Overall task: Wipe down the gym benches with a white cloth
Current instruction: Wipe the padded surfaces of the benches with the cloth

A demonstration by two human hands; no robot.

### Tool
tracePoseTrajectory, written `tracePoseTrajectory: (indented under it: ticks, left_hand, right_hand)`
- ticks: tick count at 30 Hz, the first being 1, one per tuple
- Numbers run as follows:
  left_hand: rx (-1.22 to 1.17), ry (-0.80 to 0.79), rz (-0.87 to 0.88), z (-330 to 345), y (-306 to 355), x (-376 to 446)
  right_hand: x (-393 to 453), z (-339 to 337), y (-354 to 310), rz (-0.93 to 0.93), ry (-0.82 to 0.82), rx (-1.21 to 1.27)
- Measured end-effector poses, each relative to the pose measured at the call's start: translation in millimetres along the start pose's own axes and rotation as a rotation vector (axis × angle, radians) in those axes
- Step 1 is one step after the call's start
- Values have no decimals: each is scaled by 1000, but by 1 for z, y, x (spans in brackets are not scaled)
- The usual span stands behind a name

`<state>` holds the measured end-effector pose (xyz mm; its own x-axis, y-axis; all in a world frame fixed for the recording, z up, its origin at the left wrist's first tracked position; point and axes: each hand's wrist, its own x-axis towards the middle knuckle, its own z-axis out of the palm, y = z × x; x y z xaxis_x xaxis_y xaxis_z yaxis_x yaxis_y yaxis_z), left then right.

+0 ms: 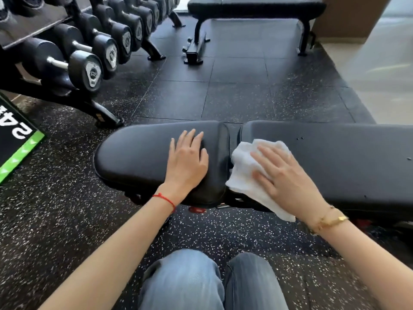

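A black padded gym bench (pixel 335 157) lies crosswise in front of me, with a shorter seat pad (pixel 138 153) on its left and a gap between the two pads. My left hand (pixel 187 162) rests flat on the seat pad, fingers spread, holding nothing. My right hand (pixel 283 175) presses a crumpled white cloth (pixel 243 166) against the left end of the long pad, beside the gap. Part of the cloth hangs over the bench's near edge under my wrist.
A dumbbell rack (pixel 89 41) with several black dumbbells stands at the far left. A second flat bench (pixel 254 5) stands at the back. A black and green sign (pixel 17 139) lies on the speckled rubber floor at left. My knees (pixel 201 283) are at the bottom.
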<state>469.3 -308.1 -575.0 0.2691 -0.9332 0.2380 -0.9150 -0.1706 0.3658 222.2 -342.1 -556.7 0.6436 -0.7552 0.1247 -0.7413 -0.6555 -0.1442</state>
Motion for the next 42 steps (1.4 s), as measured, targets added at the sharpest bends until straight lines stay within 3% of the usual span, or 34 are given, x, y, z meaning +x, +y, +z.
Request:
tracePoseTrajectory:
  ticks: [6, 9, 13, 16, 19, 23, 27, 30, 34, 37, 42]
  left_hand:
    - [46, -32, 22, 18, 17, 4]
    - [48, -66, -10, 19, 25, 4]
    - [86, -78, 0, 23, 32, 1]
    - [84, -66, 2, 24, 31, -1]
    - [81, -55, 0, 24, 34, -1]
    - [51, -35, -14, 23, 35, -2]
    - [19, 1, -18, 22, 34, -3]
    - [10, 46, -11, 21, 36, -6]
    - [22, 84, 0, 19, 40, -5]
    - [12, 91, 5, 18, 41, -5]
    - [-3, 77, 20, 19, 35, -8]
  right_hand:
    - [37, -3, 53, 275, -55, -90]
    - [49, 5, 25, 168, -83, -126]
    - [-8, 8, 16, 83, -39, -15]
    - [-24, 7, 59, 240, -23, -51]
    - [18, -1, 96, 406, -18, -116]
    - [67, 3, 65, 236, -11, -154]
    - [12, 7, 40, 57, -20, 3]
    - [-26, 0, 67, 115, 30, 14]
    - [12, -12, 93, 306, -22, -88]
    - [23, -6, 63, 185, -41, -69]
    - [-53, 19, 27, -81, 209, -161]
